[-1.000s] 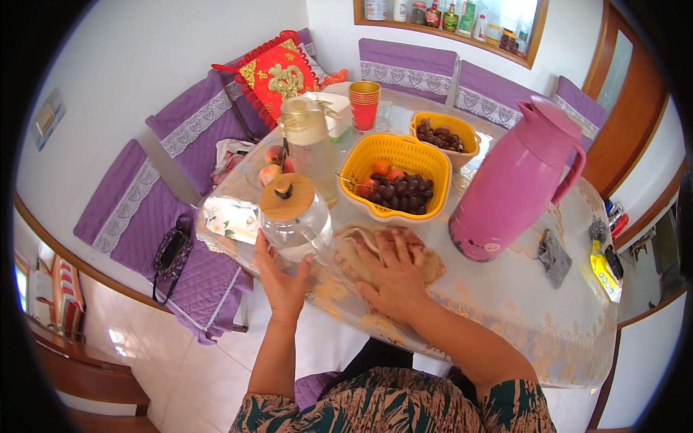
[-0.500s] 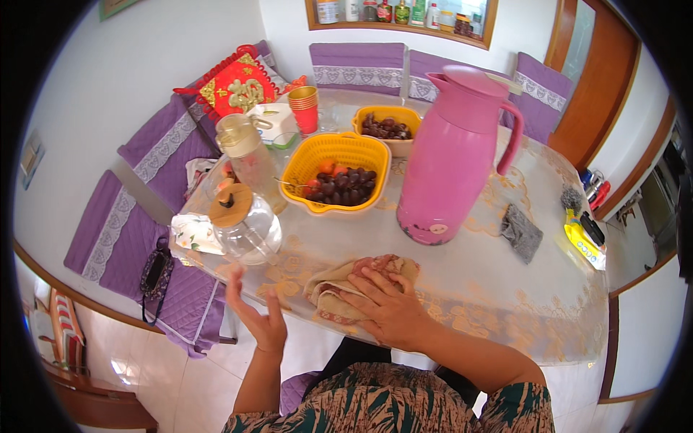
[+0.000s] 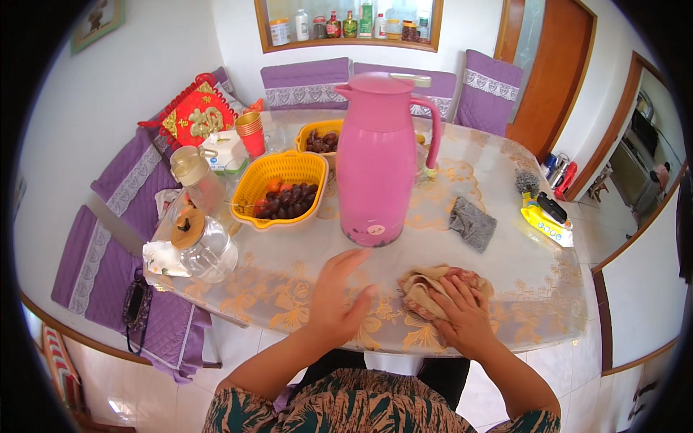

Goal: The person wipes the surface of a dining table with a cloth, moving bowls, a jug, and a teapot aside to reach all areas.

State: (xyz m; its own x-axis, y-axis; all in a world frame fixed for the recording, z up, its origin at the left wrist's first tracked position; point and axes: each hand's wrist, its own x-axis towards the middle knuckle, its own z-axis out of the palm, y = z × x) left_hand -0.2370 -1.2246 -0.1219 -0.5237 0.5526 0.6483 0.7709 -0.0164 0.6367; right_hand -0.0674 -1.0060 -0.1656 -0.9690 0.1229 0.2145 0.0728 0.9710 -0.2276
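A beige and reddish-brown patterned cloth, bunched up, lies on the table near its front edge. My right hand bears down on it, fingers laid over its folds, and grips it against the surface. To the left, my left hand is held above the tabletop with its fingers apart and nothing in them. Just beyond that hand a tall pink thermos jug stands upright, its handle toward the right. A crumpled grey cloth lies farther back, on the right.
A clear plastic cover with gold flowers lies over the table. At left stand a glass teapot, a glass pitcher and a yellow fruit basket. A yellow packet sits near the right edge. Purple-covered chairs surround the table.
My right hand has moved to the right along the table with the patterned cloth. My left hand has also come rightward, nearer the pink jug. The view has shifted to the right.
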